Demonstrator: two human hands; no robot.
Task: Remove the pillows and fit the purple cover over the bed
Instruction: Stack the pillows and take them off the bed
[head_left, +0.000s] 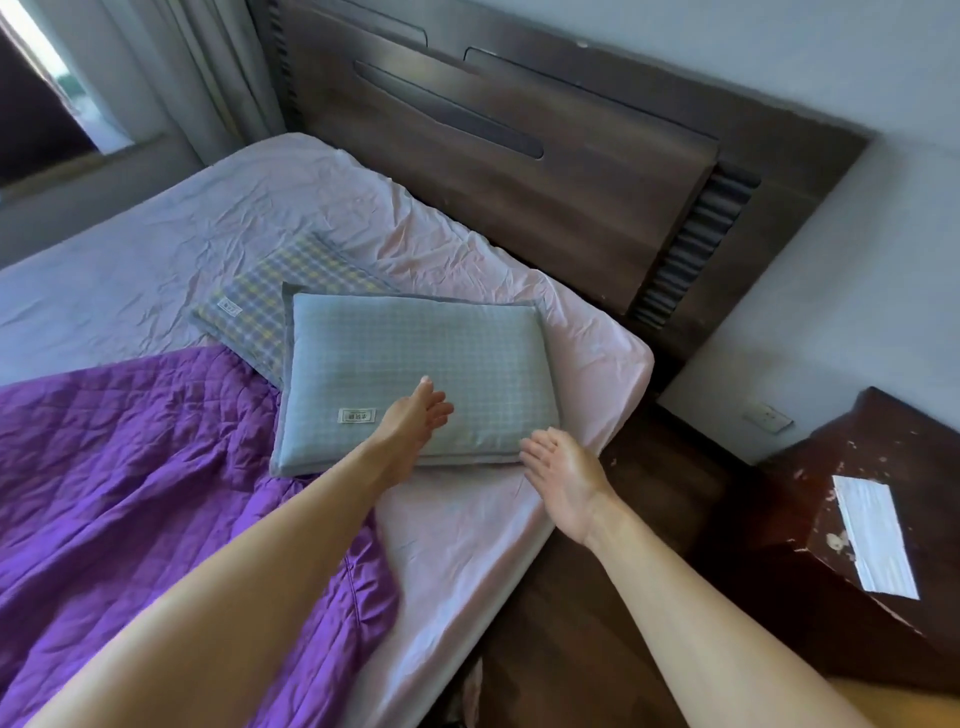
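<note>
A grey-blue checked pillow (415, 364) lies near the bed's right corner, partly over a second pillow with a yellow and grey check (280, 291). Both rest on the pale pink sheet of the bed (467, 519). The purple quilted cover (130, 467) is spread crumpled over the bed's lower left part. My left hand (415, 421) reaches over the front of the blue pillow with straight fingers, close to its white label. My right hand (561, 467) is open at the pillow's front right corner, fingertips at its edge.
A dark wooden headboard (519, 156) runs behind the bed. A dark red bedside cabinet (857, 493) with a white paper on top stands at the right. A dark wooden bed frame lies between them. Grey curtains (208, 62) hang at the back left.
</note>
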